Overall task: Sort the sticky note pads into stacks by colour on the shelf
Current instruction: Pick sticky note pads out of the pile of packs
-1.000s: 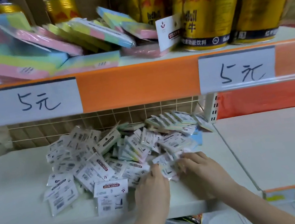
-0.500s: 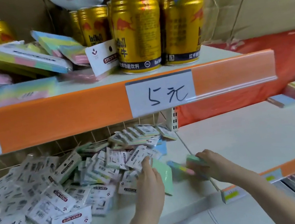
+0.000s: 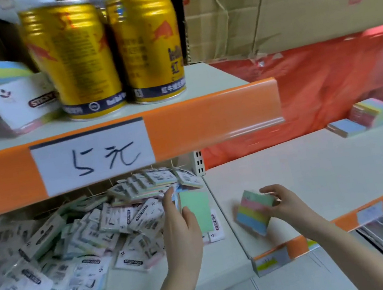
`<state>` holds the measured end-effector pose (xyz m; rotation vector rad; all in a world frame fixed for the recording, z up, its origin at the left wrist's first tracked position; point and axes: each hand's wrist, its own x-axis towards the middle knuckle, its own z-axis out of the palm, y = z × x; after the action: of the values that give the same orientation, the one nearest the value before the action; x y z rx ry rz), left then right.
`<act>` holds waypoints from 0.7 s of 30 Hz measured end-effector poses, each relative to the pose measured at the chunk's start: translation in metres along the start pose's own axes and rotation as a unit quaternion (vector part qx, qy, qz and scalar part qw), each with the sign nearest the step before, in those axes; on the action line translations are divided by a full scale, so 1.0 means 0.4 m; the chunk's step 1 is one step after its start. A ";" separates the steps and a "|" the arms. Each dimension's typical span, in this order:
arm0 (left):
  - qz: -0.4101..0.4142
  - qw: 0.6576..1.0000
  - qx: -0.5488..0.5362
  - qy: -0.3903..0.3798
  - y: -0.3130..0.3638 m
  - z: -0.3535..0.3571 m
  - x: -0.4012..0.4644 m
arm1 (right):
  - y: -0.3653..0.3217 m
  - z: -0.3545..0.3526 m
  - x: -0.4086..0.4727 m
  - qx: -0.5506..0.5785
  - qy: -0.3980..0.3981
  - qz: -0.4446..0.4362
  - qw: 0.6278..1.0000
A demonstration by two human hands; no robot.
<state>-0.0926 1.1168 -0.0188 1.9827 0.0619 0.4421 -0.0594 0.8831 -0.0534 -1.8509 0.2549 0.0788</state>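
Two hands in play. Left hand (image 3: 183, 232) grips a green pad (image 3: 196, 211) upright at the right edge of the loose pile of wrapped pads (image 3: 80, 242) on the lower shelf (image 3: 317, 174). Right hand (image 3: 285, 205) holds a striped multicolour pad (image 3: 253, 211), tilted, at the neighbouring shelf section; contact with shelf unclear. Sorted stacks (image 3: 370, 115) far right.
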 end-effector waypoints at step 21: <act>-0.153 0.976 0.097 -0.119 -0.072 0.187 -0.024 | 0.085 -0.014 0.089 -0.334 -0.080 -0.262 0.902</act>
<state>-0.0723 1.0625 -0.0752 2.1586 0.2644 -0.0045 -0.0324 0.8636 -0.0904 -2.5178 -0.4500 -0.0670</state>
